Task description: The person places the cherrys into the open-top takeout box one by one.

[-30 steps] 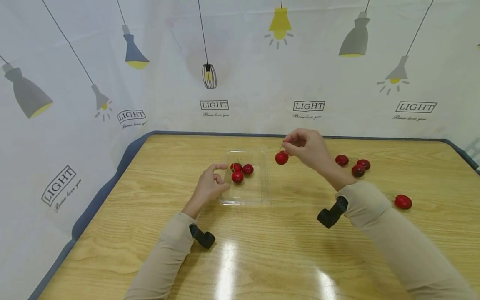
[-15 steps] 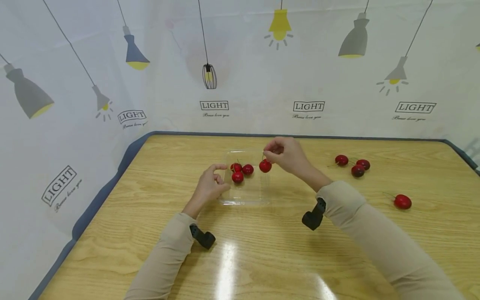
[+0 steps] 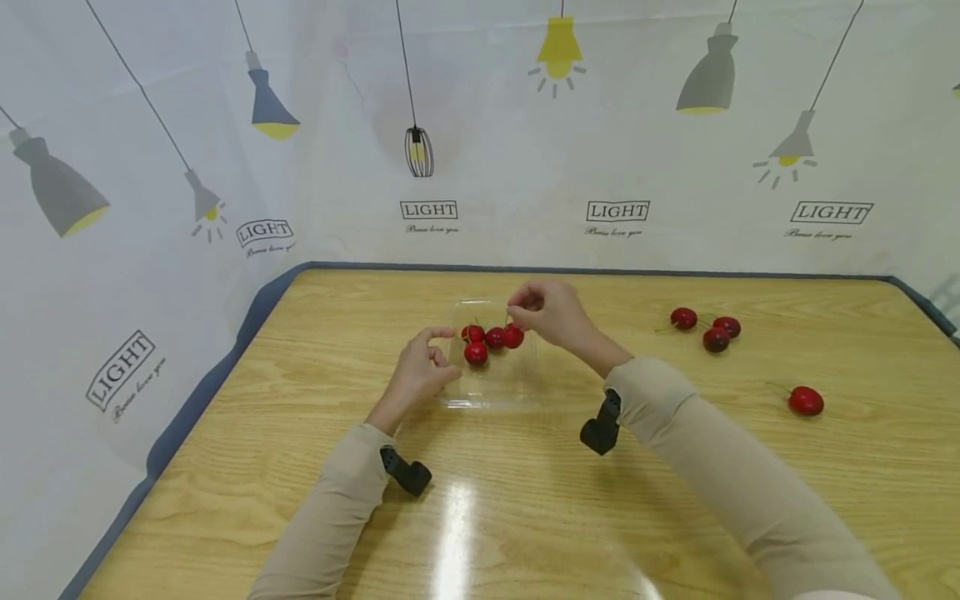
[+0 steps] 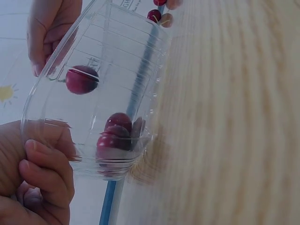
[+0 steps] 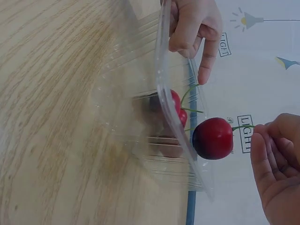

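A clear plastic container (image 3: pixel 495 390) stands on the table with red cherries (image 3: pixel 475 354) inside. My left hand (image 3: pixel 418 367) holds the container's left side, thumb and forefinger spread along its rim. Pinched by its green stem (image 5: pixel 243 126), a cherry (image 5: pixel 213 138) hangs from the fingertips of my right hand (image 3: pixel 551 315). This cherry is over the container, near its right side. Through the transparent wall in the left wrist view, it appears above the other cherries (image 4: pixel 115 136), which are grouped at the bottom.
On the table at the right lie several more cherries: a small cluster (image 3: pixel 716 339) toward the back and a single one (image 3: pixel 806 401) nearer. A wall covering (image 3: pixel 510 167) printed with lamps rises behind the table's back edge (image 3: pixel 750 275).
My right hand has moved left and slightly down, bringing the hanging cherry from right of the container to over it. The left hand has stayed at the container's side.
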A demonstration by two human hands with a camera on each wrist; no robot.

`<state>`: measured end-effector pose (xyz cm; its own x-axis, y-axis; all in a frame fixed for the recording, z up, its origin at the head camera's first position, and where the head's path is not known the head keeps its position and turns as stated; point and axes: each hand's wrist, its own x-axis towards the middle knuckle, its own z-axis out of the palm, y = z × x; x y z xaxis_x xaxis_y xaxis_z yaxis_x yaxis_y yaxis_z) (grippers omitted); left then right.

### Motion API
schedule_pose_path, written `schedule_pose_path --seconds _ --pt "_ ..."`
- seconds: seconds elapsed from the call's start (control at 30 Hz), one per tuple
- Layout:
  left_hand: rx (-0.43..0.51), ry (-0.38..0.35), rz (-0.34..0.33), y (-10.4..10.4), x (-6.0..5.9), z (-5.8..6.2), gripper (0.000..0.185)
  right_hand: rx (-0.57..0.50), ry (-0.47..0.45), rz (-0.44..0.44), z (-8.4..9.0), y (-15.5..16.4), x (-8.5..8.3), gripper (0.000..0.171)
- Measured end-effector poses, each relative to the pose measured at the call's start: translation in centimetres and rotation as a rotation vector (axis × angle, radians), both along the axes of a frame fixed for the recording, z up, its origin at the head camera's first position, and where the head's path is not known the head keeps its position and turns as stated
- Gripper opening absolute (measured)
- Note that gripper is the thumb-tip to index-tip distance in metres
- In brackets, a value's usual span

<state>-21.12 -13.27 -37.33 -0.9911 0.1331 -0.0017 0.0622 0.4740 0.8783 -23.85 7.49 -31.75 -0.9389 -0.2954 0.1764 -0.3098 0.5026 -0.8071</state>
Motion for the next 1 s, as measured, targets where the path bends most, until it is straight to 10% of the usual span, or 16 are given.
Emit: schedule_pose_path --seconds 1.0 --pt "0.008 -0.010 0.005 0.2 -0.1 0.0 0.055 -0.182 -0.326 -0.043 -1.4 -1.5 -1.3 0.012"
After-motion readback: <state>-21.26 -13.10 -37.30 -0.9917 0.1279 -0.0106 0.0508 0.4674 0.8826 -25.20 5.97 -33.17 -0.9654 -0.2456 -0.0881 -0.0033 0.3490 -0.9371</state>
